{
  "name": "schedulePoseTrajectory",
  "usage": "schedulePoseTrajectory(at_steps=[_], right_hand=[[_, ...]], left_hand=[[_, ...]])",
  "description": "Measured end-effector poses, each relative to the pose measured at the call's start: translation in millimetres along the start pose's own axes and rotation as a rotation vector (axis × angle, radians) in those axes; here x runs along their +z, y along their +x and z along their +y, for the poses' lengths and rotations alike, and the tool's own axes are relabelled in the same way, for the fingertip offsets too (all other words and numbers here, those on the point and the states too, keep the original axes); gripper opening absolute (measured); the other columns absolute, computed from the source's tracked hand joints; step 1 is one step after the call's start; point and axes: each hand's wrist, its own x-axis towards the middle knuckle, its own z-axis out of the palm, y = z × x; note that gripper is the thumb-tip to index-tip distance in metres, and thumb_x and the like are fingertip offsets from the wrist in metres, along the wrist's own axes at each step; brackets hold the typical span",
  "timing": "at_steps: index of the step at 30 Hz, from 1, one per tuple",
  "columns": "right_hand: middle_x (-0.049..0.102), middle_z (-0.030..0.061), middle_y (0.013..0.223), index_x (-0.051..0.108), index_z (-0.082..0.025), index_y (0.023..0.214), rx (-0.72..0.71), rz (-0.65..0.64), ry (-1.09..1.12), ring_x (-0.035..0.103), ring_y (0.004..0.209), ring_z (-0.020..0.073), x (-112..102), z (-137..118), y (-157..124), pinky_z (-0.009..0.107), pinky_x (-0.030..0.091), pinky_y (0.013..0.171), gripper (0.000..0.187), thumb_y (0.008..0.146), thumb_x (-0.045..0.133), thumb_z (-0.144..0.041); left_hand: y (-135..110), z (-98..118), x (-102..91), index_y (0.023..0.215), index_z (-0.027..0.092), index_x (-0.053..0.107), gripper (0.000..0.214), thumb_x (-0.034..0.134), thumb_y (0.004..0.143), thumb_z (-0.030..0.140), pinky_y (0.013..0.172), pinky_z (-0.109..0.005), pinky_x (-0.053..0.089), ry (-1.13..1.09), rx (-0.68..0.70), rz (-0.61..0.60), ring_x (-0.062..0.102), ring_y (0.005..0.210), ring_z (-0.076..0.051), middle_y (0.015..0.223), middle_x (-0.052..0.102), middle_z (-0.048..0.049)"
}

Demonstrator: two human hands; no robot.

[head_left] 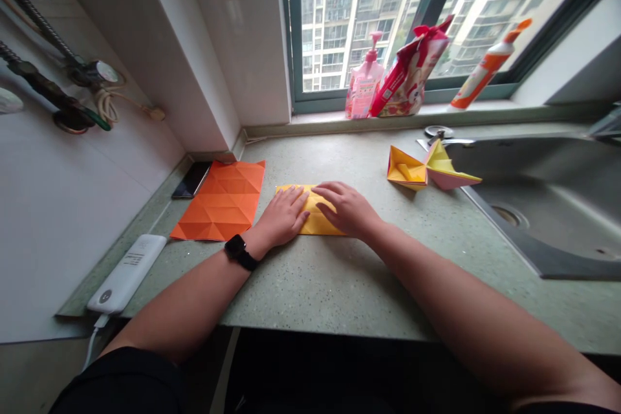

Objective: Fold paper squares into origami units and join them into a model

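A folded sheet of yellow paper (323, 223) lies flat on the speckled counter in front of me. My left hand (284, 215) rests palm down over its left part, fingers stretched out and lying flat. Over the right part is my right hand (347, 208), its fingers and thumb apart, the thumb near the middle of the sheet. Crease lines run across the yellow surface between the hands. To the left, an orange sheet (226, 200) with a grid of creases is spread out, its right edge close to my left wrist.
Two folded paper shapes, one orange-yellow (405, 168) and one yellow and pink (449, 171), stand beside the steel sink (557, 207). A phone (193, 180) and a white power bank (127, 275) with a cable lie left. A pump bottle (363, 87) stands on the sill.
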Motion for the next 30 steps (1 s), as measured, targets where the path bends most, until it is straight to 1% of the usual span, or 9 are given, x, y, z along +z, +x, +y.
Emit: schedulePoseTrajectory(at_steps=[4, 7, 11, 16, 19, 22, 24, 27, 30], right_hand=[[0.064, 0.0172, 0.160, 0.063, -0.020, 0.157, -0.028, -0.135, -0.025, 0.055, 0.153, 0.0372, 29, -2, -1, 0.059, 0.042, 0.131, 0.052, 0.109, 0.054, -0.039], [0.058, 0.0175, 0.167, 0.057, -0.019, 0.162, 0.013, -0.192, -0.056, 0.049, 0.159, 0.0384, 41, 4, -3, 0.059, 0.036, 0.134, 0.060, 0.110, 0.053, -0.048], [0.049, 0.0129, 0.175, 0.050, -0.025, 0.168, 0.057, -0.214, -0.097, 0.041, 0.165, 0.0372, 45, 6, -7, 0.058, 0.028, 0.138, 0.068, 0.110, 0.050, -0.060], [0.045, 0.0077, 0.178, 0.047, -0.032, 0.169, 0.132, -0.212, -0.142, 0.035, 0.167, 0.0370, 49, 9, -10, 0.059, 0.024, 0.139, 0.073, 0.108, 0.046, -0.072], [0.044, 0.0083, 0.178, 0.050, -0.033, 0.167, 0.214, -0.183, -0.163, 0.034, 0.167, 0.0389, 48, 18, -10, 0.060, 0.025, 0.138, 0.076, 0.104, 0.048, -0.076], [0.042, 0.0102, 0.179, 0.051, -0.031, 0.167, 0.309, -0.172, -0.194, 0.032, 0.168, 0.0399, 42, 26, -10, 0.062, 0.023, 0.138, 0.077, 0.104, 0.050, -0.075], [0.037, 0.0116, 0.182, 0.048, -0.028, 0.169, 0.376, -0.212, -0.229, 0.026, 0.170, 0.0397, 34, 27, -8, 0.063, 0.018, 0.138, 0.079, 0.105, 0.046, -0.073], [0.026, 0.0134, 0.186, 0.039, -0.022, 0.175, 0.448, -0.326, -0.287, 0.016, 0.173, 0.0385, 23, 22, -5, 0.064, 0.010, 0.139, 0.083, 0.108, 0.037, -0.071], [0.021, 0.0128, 0.187, 0.033, -0.021, 0.177, 0.468, -0.395, -0.314, 0.011, 0.174, 0.0367, 15, 13, -1, 0.061, 0.008, 0.139, 0.084, 0.109, 0.033, -0.070]], left_hand=[[1, 1, 2.6, 0.166, 0.013, 0.046, 0.059, 0.041, 0.117, 0.043, 0.138, -0.064, 0.024, -0.004, -0.041, -0.080, 0.034, 0.168, -0.036, 0.175, 0.044, -0.0225], [1, 0, 3.8, 0.167, 0.012, 0.045, 0.060, 0.039, 0.117, 0.043, 0.138, -0.063, 0.023, -0.007, -0.044, -0.116, 0.035, 0.167, -0.036, 0.177, 0.040, -0.0235], [1, -5, 7.2, 0.171, 0.016, 0.039, 0.063, 0.038, 0.116, 0.047, 0.138, -0.063, 0.023, 0.003, -0.045, -0.122, 0.031, 0.169, -0.036, 0.179, 0.036, -0.0214], [-2, -9, 13.2, 0.172, 0.021, 0.040, 0.067, 0.041, 0.114, 0.055, 0.137, -0.065, 0.023, 0.050, -0.131, -0.097, 0.024, 0.171, -0.042, 0.183, 0.031, -0.0180], [-3, -11, 14.9, 0.171, 0.022, 0.041, 0.068, 0.041, 0.113, 0.056, 0.137, -0.065, 0.024, 0.057, -0.174, -0.069, 0.026, 0.170, -0.042, 0.182, 0.033, -0.0172], [-1, -11, 13.4, 0.172, 0.017, 0.040, 0.071, 0.036, 0.114, 0.057, 0.137, -0.064, 0.022, 0.065, -0.243, -0.091, 0.025, 0.171, -0.041, 0.182, 0.031, -0.0195], [0, -9, 10.9, 0.173, 0.015, 0.036, 0.075, 0.033, 0.114, 0.060, 0.138, -0.063, 0.022, 0.080, -0.296, -0.119, 0.023, 0.172, -0.041, 0.183, 0.028, -0.0199], [1, -4, 6.2, 0.176, 0.010, 0.031, 0.082, 0.029, 0.113, 0.063, 0.140, -0.056, 0.020, 0.125, -0.382, -0.167, 0.018, 0.173, -0.039, 0.185, 0.021, -0.0203], [4, 0, 0.4, 0.175, 0.004, 0.028, 0.082, 0.026, 0.114, 0.058, 0.140, -0.053, 0.019, 0.174, -0.419, -0.215, 0.019, 0.173, -0.038, 0.185, 0.019, -0.0220]])
